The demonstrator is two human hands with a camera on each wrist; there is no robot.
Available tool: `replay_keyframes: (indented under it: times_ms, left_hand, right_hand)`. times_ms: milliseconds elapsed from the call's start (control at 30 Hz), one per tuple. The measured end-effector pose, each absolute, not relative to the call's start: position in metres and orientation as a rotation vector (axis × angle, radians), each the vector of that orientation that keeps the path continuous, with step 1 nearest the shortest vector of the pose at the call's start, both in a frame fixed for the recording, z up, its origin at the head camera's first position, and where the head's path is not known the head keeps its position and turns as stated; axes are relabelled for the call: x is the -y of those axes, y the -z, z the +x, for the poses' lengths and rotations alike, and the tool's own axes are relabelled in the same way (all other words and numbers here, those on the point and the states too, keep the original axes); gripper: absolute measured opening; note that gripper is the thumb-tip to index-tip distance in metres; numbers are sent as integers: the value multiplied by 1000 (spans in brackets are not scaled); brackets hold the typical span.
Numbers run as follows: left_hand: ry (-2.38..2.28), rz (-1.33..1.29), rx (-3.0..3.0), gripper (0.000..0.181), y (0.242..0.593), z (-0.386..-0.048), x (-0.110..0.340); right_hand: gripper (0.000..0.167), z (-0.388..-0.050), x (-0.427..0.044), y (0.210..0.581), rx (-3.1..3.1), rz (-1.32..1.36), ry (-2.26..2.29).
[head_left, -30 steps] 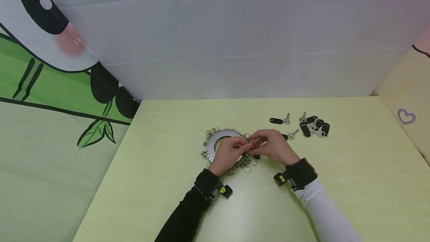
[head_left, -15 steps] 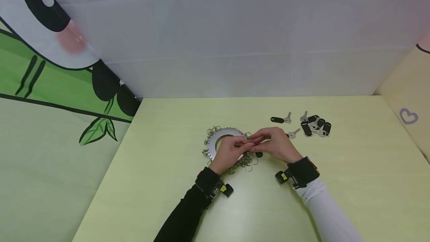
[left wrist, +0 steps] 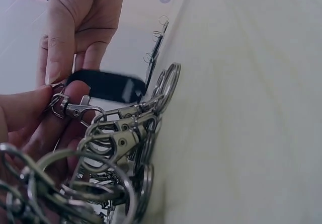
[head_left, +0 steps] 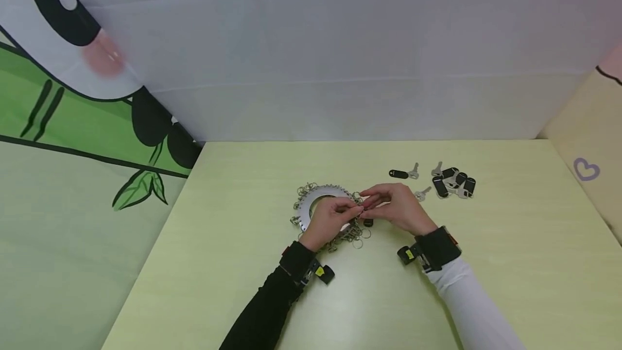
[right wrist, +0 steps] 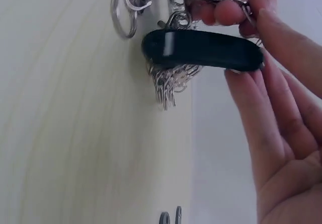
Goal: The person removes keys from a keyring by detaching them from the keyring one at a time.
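A round silver metal disc [head_left: 305, 209] with several key rings and swivel clasps around its rim lies under my hands. My left hand [head_left: 330, 220] pinches one swivel clasp [left wrist: 75, 109] by its ring end, at the disc's right side. From the right, my right hand [head_left: 402, 208] meets the left fingertips. Its fingers [right wrist: 251, 90] hold one end of a black key tag [right wrist: 201, 49], which sticks out sideways beside the clasps. The small ring [left wrist: 58, 87] at the tag's end sits between the fingertips and is partly hidden. Whether it is hooked on the clasp cannot be made out.
To the right of the hands lies a pile of black key tags with keys [head_left: 454, 181]. Another tagged key [head_left: 403, 174] lies left of the pile, and a further key [head_left: 421, 194] shows beside my right hand. A pale wall [head_left: 340, 96] stands behind the table [head_left: 243, 263].
Both hands stay at the disc's right side with only small finger movements. My right index finger has lifted slightly away from the left fingertips. The black tag beneath has shifted a little to the left.
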State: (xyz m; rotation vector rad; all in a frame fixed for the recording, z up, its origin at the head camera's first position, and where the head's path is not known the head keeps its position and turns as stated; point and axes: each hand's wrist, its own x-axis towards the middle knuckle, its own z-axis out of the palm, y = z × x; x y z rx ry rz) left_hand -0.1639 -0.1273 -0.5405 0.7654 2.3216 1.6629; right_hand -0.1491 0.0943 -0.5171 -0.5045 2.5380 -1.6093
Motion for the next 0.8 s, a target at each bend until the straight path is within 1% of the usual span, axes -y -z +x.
replay_keyframes:
  times_ms: [300, 567, 800]
  left_hand:
    - [-1640, 749, -2374, 13, 540, -163, 124]
    - [-1635, 778, -2339, 15, 542, -163, 125]
    - [-1595, 818, -2346, 18, 542, -164, 125]
  right_hand:
    - [35, -150, -93, 517, -2569, -473, 1514]
    - [37, -152, -96, 519, -2442, -505, 1634]
    - [40, -153, -98, 522, -2356, -527, 1650]
